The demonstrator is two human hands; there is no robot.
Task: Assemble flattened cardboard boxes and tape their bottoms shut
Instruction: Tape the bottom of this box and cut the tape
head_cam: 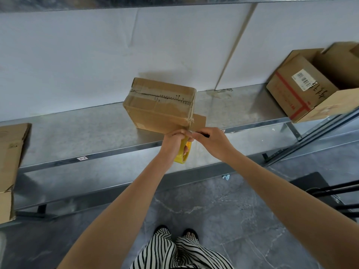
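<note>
Black-and-white striped trousers (pixel 174 251) and two dark-shod feet fill the frame at 6 o'clock, on a grey marbled floor (pixel 223 210). Two bare forearms reach up from there and meet near the centre.

The left hand (pixel 175 138) has its fingers curled tight round a yellow roll of packing tape (pixel 182 153), which hangs below the fist in front of the shelf edge. The right hand (pixel 212 140) sits just beside it at 3 o'clock, fingers bent and pinched together, with a small dark object (pixel 206 135) poking out of the grip; what it is cannot be told. Both hands touch at the near bottom corner of a closed brown cardboard box (pixel 161 105).

That box stands on a long galvanised metal shelf (pixel 77 136), at 12 o'clock from the hands, with clear tape along its top seam and a loose brown flap (pixel 199 121) jutting from its right end.

At 2 o'clock on the shelf lies an open brown carton with red tape and a barcode label (pixel 305 90). At 9 o'clock a further worn cardboard box (pixel 9 162) stands at the frame edge. Behind the shelf rises a white panelled wall (pixel 97 55). Black metal rods (pixel 334 188) cross at 4 o'clock.
</note>
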